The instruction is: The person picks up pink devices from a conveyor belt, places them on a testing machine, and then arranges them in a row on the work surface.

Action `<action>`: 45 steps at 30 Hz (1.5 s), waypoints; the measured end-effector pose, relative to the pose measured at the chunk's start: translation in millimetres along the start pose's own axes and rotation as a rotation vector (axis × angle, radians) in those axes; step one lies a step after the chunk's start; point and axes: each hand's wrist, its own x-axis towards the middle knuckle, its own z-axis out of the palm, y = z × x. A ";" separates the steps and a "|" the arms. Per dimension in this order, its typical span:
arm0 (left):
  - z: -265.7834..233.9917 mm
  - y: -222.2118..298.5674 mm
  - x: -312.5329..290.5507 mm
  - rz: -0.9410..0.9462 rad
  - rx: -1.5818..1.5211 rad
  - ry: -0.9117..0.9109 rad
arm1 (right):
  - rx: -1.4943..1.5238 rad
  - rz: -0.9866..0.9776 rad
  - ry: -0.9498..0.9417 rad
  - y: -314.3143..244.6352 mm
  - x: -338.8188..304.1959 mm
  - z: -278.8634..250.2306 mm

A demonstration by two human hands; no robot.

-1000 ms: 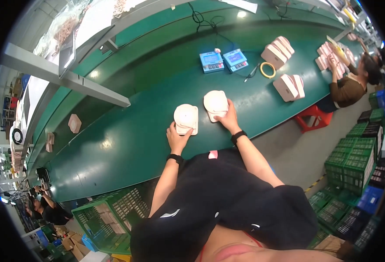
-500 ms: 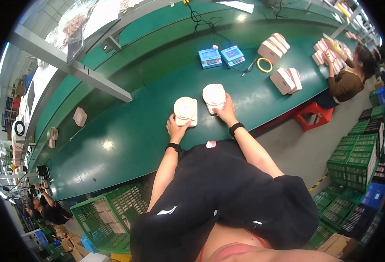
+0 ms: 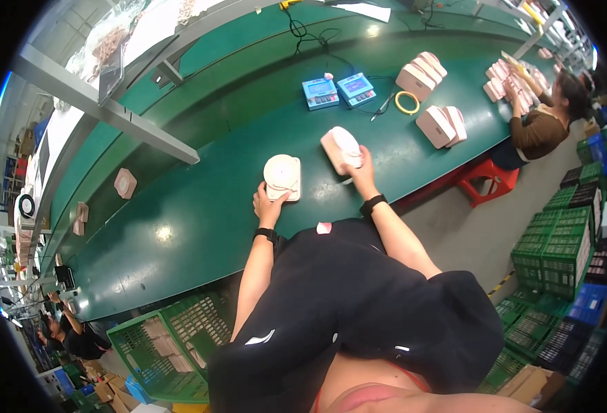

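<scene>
Fingers of the left hand (image 3: 268,206) and right hand (image 3: 363,172) are clamped on a disc-topped pink housing (image 3: 282,171) and a tilted pink housing (image 3: 338,146) mid-frame, paired handling seemingly in hand, steady support called for.

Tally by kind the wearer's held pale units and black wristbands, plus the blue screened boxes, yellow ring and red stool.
Pale units, one in the left hand, one in the right hand: 2
Black wristbands: 2
Blue screened boxes: 2
Yellow ring: 1
Red stool: 1
Total: 8
</scene>
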 end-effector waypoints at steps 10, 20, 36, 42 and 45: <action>-0.3 -8.3 0.6 -0.020 -0.004 -0.016 | 1.019 0.443 0.418 61.2 48.5 -117.4; 5.7 -19.3 8.5 0.000 -0.024 -0.014 | 1.161 0.577 0.526 52.8 107.0 -179.1; 3.7 -43.5 7.0 0.046 -0.085 0.041 | 0.612 0.608 0.895 5.9 78.6 -171.6; 1.6 -19.5 11.0 0.026 -0.068 -0.011 | 0.391 0.555 0.740 25.3 15.4 -102.4; -1.2 -17.2 7.4 0.000 -0.070 0.008 | 0.382 0.431 0.438 17.9 3.8 -58.9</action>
